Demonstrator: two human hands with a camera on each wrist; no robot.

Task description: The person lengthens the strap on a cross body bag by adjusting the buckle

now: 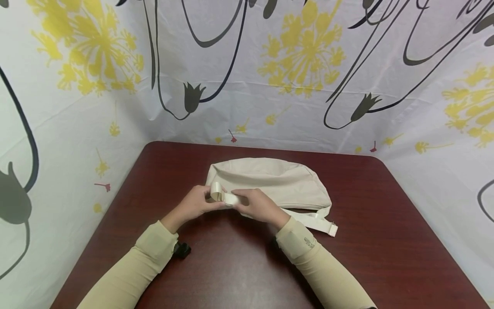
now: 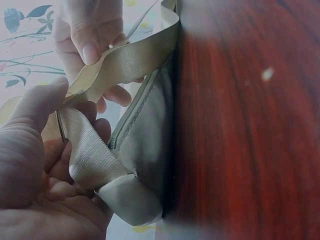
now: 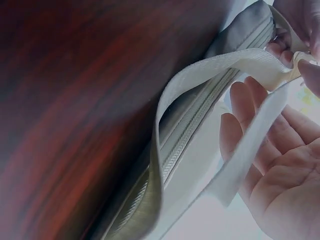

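A cream cloth bag (image 1: pixel 270 178) with a zipper (image 3: pixel 187 137) along its near edge lies on the table. Its webbing strap (image 2: pixel 135 60) runs up off one end of the bag. My left hand (image 1: pixel 194 201) pinches this strap beside a thin metal slider (image 2: pixel 61 126), which is partly covered by webbing and fingers. Close on its right, my right hand (image 1: pixel 257 205) pinches the strap between thumb and fingers. A loop of webbing (image 1: pixel 216 191) stands up between the hands. To the right, the strap's other stretch (image 1: pixel 314 222) lies on the table.
The dark red table (image 1: pixel 370 257) has rounded far corners. Patterned white cloth (image 1: pixel 247 116) hangs behind it and at both sides. A small black object (image 1: pixel 182 249) shows by the left sleeve (image 1: pixel 154 246).
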